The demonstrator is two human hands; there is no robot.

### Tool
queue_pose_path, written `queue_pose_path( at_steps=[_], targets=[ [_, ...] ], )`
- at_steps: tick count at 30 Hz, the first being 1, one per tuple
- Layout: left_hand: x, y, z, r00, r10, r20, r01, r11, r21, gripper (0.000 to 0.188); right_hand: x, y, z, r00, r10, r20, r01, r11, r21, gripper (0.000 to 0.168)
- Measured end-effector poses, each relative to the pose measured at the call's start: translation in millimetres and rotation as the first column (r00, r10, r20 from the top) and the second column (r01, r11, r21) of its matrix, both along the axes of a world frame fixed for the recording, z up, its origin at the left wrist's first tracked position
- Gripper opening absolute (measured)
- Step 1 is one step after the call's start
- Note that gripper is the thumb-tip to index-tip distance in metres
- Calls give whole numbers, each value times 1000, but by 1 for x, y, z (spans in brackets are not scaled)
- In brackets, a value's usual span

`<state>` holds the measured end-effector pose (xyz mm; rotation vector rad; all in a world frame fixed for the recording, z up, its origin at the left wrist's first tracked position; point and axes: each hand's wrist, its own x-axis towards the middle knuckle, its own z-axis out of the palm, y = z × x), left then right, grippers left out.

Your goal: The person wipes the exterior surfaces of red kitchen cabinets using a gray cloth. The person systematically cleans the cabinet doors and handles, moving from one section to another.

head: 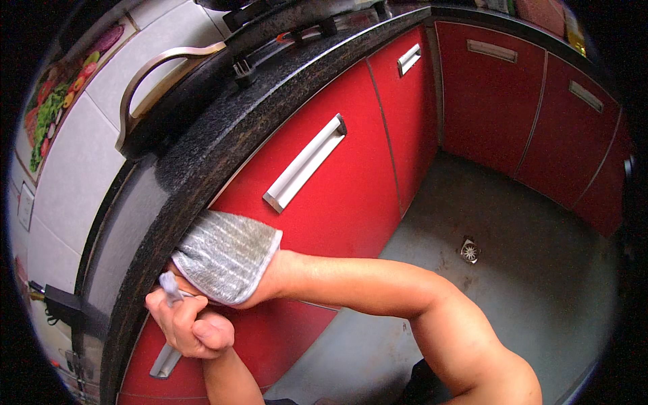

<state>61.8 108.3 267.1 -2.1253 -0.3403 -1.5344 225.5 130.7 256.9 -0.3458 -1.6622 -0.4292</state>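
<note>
A grey striped cloth (230,255) with a pale hem drapes over the back and wrist of my right hand (190,284), covering most of it. What shows of that hand sits close against my left hand (185,324), and its fingers look curled around the cloth. My left hand is a fist, with a bunched, pale end of the cloth poking out at its top. Both hands are beside the front edge of the black stone countertop (202,157), before the red cabinet doors (324,202). The part of the cloth between the fists is mostly hidden.
A dark pan or lid with a curved metal handle (152,66) stands on the counter near a gas stove (283,35). Silver door pulls (306,162) stick out from the cabinets. A round metal drain (469,250) is set in the grey floor (511,288).
</note>
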Motion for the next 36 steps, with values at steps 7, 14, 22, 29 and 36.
queue_pose_path(
  at_steps=[7,14,22,29,36],
  targets=[
    [-1,-2,4,992,21,-125,-19,1000,10,39,71,7,20,946,-210,247,219,976,-8,17],
    [-2,-2,2,988,-11,-156,8,1000,-15,30,250,70,-21,787,-605,119,617,768,-171,22],
    [2,-2,12,987,-37,-155,28,998,-55,43,327,64,3,689,-719,-92,660,674,-332,31],
    [9,1,7,987,-97,-130,85,992,-94,42,268,55,6,684,-676,-273,655,734,-178,11],
    [9,-1,15,984,-95,-151,85,994,-73,33,162,32,-1,804,-567,-179,543,823,-168,4]
  ],
)
